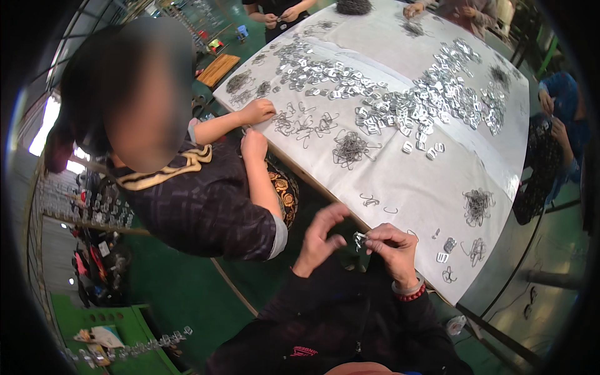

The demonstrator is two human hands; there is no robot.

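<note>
At the near edge of the white-covered tabletop [400, 181], right hand [394, 247] pinches a small silver metal clip [359, 239], left hand [322, 231] open and empty, while heaps of loose silver clips [412, 100] and tangled wire springs [350, 149] remain unworked.

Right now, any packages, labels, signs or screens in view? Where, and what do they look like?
No screens or signs.
Paper or card items: lower left on a green surface, flat, pale, too blurred to tell more.
Small crumpled wrapper: on the floor below the table's near corner, whitish.
</note>
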